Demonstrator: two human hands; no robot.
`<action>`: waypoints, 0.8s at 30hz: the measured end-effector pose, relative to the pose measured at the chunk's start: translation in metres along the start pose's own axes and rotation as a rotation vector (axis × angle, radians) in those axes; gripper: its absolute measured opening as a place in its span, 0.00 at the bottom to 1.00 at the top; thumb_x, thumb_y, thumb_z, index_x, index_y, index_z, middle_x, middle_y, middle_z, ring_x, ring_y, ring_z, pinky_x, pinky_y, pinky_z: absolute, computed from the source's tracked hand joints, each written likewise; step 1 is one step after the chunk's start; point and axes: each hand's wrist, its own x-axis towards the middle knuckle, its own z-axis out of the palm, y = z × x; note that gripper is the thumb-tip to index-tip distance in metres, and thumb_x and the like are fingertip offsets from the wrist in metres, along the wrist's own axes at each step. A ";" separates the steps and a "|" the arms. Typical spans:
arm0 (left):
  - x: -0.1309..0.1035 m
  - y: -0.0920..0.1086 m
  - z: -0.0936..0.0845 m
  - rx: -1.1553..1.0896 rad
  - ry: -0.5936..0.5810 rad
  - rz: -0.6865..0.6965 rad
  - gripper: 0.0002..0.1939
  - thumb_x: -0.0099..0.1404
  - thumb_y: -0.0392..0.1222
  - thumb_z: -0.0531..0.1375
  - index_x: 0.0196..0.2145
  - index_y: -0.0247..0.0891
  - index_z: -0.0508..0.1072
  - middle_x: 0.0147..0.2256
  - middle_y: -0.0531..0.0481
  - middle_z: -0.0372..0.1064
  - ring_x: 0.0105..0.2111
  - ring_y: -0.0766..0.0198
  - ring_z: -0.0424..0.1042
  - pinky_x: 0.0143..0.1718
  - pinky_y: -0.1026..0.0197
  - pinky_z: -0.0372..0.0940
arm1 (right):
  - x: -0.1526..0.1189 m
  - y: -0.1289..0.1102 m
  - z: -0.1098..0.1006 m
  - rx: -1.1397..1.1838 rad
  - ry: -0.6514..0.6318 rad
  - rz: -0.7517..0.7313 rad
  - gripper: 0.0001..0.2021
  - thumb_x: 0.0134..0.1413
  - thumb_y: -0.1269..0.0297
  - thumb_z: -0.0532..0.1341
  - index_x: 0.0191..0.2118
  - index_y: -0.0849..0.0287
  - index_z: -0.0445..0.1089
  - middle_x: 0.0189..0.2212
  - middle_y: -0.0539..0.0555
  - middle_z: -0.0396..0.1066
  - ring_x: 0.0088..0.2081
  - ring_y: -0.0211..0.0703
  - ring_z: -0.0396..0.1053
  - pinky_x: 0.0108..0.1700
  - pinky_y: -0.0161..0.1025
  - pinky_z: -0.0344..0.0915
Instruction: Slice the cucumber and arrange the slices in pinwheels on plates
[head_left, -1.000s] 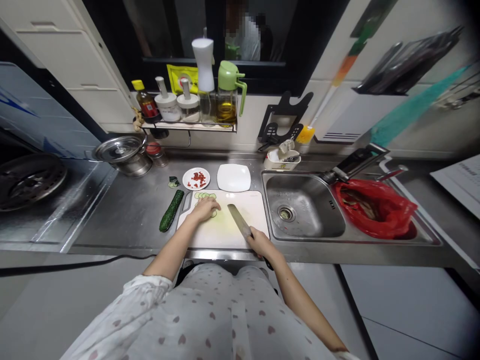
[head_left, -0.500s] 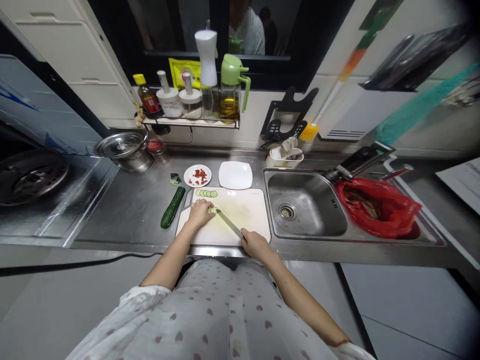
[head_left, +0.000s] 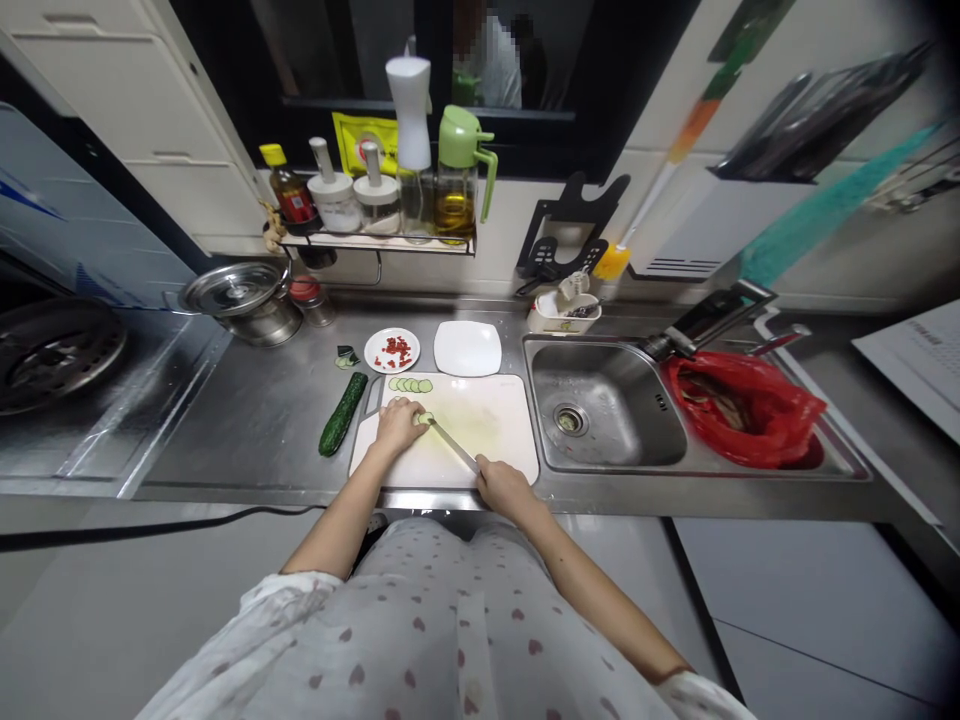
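My left hand (head_left: 400,424) is closed on a piece of cucumber (head_left: 425,418) on the white cutting board (head_left: 495,425). My right hand (head_left: 504,485) grips the handle of a kitchen knife (head_left: 454,444), its blade slanting up and left so that the tip meets the cucumber piece. Several cucumber slices (head_left: 411,385) lie in an overlapping row near the board's top left. A longer cucumber (head_left: 343,414) with dark green skin rests on the counter left of the board. Dark green trimmings (head_left: 346,356) lie above it.
Behind the board stand a plate with chopped red pieces (head_left: 392,350) and a white square plate (head_left: 468,348). To the right is the sink (head_left: 607,400), with a red plastic bag (head_left: 750,420) beyond. A lidded pot (head_left: 251,305) stands back left, below a condiment shelf (head_left: 382,243).
My right hand and the knife have shifted slightly left relative to the board, and the blade looks narrower. My left hand keeps its hold on the cucumber piece. The whole view has moved a little.
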 end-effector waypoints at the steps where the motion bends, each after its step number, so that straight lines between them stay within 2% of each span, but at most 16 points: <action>1: 0.000 0.000 0.000 0.000 -0.001 -0.003 0.15 0.58 0.48 0.63 0.42 0.44 0.76 0.44 0.44 0.70 0.51 0.49 0.64 0.52 0.51 0.56 | 0.000 -0.001 0.000 -0.004 -0.005 0.000 0.13 0.61 0.70 0.48 0.49 0.58 0.63 0.40 0.61 0.74 0.42 0.49 0.72 0.38 0.39 0.58; 14: -0.002 0.000 0.002 -0.004 0.010 -0.021 0.15 0.58 0.48 0.63 0.43 0.44 0.75 0.45 0.45 0.69 0.51 0.49 0.63 0.51 0.51 0.57 | 0.001 -0.013 0.000 -0.036 -0.052 0.025 0.16 0.58 0.74 0.49 0.51 0.60 0.61 0.41 0.64 0.74 0.43 0.52 0.73 0.37 0.40 0.61; 24: -0.001 -0.001 0.005 -0.009 0.025 -0.032 0.14 0.58 0.48 0.63 0.42 0.45 0.75 0.45 0.46 0.69 0.52 0.50 0.63 0.50 0.52 0.57 | 0.007 -0.014 -0.015 -0.010 -0.110 0.020 0.17 0.59 0.74 0.48 0.53 0.60 0.61 0.44 0.64 0.73 0.45 0.52 0.72 0.37 0.40 0.61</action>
